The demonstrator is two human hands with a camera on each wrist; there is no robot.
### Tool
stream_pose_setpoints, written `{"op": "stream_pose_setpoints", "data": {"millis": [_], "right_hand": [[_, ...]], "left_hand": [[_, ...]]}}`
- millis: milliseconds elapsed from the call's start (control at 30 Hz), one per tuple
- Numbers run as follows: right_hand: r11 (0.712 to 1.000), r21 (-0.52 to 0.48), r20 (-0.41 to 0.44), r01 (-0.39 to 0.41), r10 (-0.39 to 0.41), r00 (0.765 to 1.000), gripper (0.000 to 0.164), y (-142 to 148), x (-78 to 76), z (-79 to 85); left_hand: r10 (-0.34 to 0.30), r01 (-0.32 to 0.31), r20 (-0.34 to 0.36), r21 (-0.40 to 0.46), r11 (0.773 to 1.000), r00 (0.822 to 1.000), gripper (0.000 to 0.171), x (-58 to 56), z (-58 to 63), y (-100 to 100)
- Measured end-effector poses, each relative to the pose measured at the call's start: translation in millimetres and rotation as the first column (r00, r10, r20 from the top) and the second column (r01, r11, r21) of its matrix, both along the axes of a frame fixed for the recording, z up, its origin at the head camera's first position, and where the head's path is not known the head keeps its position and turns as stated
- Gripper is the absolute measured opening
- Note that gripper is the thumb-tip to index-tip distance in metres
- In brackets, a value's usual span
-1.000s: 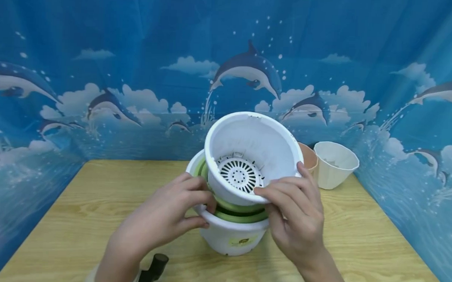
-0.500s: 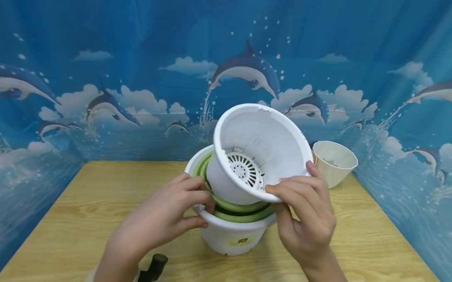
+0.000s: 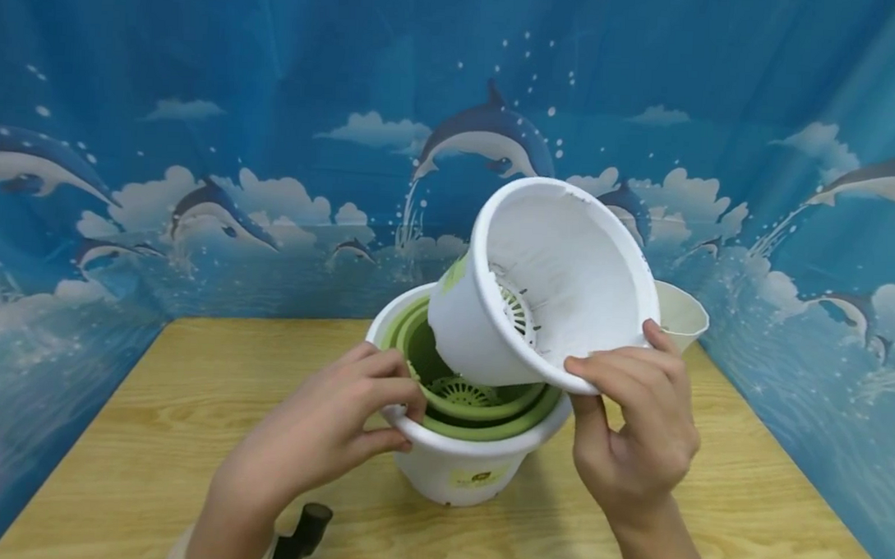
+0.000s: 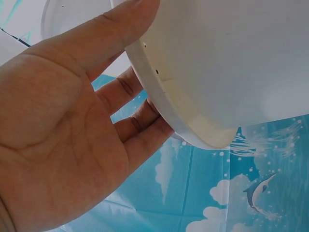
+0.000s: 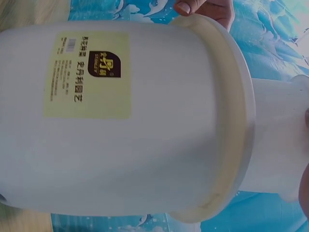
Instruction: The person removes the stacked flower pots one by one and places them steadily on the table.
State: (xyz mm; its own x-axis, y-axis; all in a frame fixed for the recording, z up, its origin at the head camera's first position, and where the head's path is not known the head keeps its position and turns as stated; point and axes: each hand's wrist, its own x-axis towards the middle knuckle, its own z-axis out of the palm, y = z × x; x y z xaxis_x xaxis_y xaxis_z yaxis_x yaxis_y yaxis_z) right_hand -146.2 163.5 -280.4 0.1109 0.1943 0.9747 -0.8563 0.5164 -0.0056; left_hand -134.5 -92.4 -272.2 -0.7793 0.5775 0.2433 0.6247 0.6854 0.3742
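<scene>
In the head view my right hand (image 3: 638,418) pinches the rim of a white flower pot (image 3: 581,276), thumb outside and fingers over the edge. This pot is tilted, its mouth towards me and its slotted base showing inside. It hangs over the right part of a pot stack. Beneath it, a large white flower pot (image 3: 455,481) stands upright with green flower pots (image 3: 479,433) nested inside. My left hand (image 3: 339,415) grips the large pot's left front rim; the left wrist view shows its thumb and fingers around that rim. A yellow label (image 5: 87,75) marks the large pot's side.
A cream faceted pot (image 3: 682,311) stands behind the raised pot, partly hidden. The wood-grain table (image 3: 215,370) meets a blue dolphin curtain (image 3: 310,176) at the back and sides. A dark rod-like thing (image 3: 305,534) shows by my left wrist.
My right hand has lifted the white flower pot up and to the right, tilting it further. The inner green pot's slotted base has come into view. My left hand has stayed on the rim.
</scene>
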Motion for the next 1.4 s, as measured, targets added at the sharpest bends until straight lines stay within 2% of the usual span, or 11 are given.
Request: {"op": "stream_pose_setpoints", "data": {"millis": [533, 800, 1167, 1400], "right_hand": [[0.987, -0.154, 0.006, 0.049, -0.049, 0.999, 0.033, 10.0, -7.0, 2.9], [0.966, -0.228, 0.023, 0.118, -0.115, 0.993, 0.035, 16.0, -11.2, 2.9], [0.954, -0.263, 0.048, 0.144, -0.136, 0.990, 0.026, 22.1, -17.1, 1.4], [0.951, -0.259, 0.052, 0.168, -0.160, 0.986, 0.027, 26.3, -25.0, -1.1]], "left_hand": [[0.002, -0.002, -0.004, -0.005, 1.000, 1.000, 0.026, 0.5, -0.9, 0.3], [-0.004, 0.004, -0.013, -0.003, 1.000, 1.000, 0.026, 0.4, -1.5, 0.4], [0.005, -0.005, -0.007, -0.014, 1.000, 1.000, 0.026, 3.2, -0.8, 1.2], [0.012, -0.012, -0.005, -0.024, 1.000, 1.000, 0.026, 7.1, 1.0, 1.0]]}}
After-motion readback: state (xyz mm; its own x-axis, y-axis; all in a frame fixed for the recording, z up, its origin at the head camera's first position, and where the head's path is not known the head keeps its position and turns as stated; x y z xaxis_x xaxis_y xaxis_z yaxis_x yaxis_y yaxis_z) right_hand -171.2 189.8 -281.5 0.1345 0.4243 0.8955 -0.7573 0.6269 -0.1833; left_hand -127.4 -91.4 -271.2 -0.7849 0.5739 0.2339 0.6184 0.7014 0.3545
